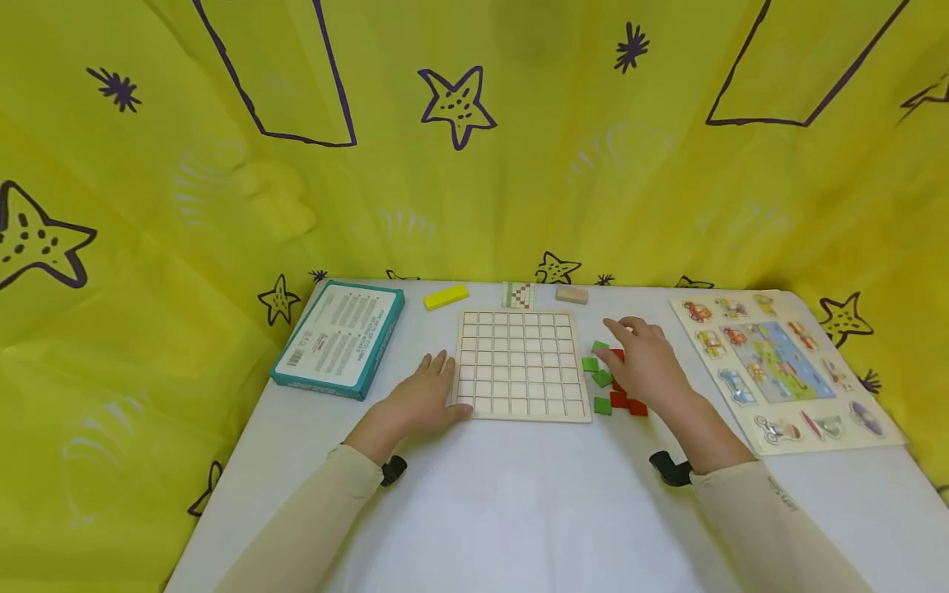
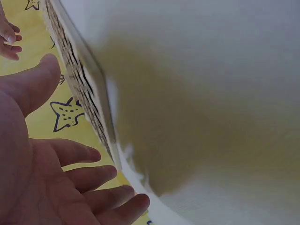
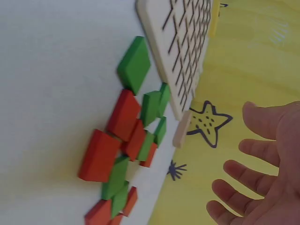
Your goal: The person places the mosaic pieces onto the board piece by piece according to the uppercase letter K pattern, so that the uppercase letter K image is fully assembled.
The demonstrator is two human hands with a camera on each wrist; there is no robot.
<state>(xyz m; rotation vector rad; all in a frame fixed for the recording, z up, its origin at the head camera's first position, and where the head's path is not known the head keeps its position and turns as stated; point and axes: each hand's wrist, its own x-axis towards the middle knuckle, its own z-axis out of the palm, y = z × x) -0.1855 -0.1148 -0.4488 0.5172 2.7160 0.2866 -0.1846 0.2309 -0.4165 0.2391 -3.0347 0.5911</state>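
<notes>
A pale wooden grid board (image 1: 522, 362) lies flat on the white table. Beside its left edge is my left hand (image 1: 423, 395), fingers straight, the thumb at the board's lower left corner; whether it touches the board I cannot tell. My right hand (image 1: 648, 362) hovers over a loose group of small square tiles to the right of the board. Among them are green tiles (image 3: 134, 64) and red tiles (image 3: 99, 155), some partly hidden by that hand in the head view. In the right wrist view its fingers (image 3: 251, 178) are spread and hold nothing.
A teal-edged box (image 1: 341, 338) lies at the left. Behind the board are a yellow block (image 1: 446, 297), a small patterned card (image 1: 518, 295) and a light wooden block (image 1: 572, 294). A picture puzzle board (image 1: 786, 371) lies at the right. A yellow curtain (image 1: 474, 206) hangs behind.
</notes>
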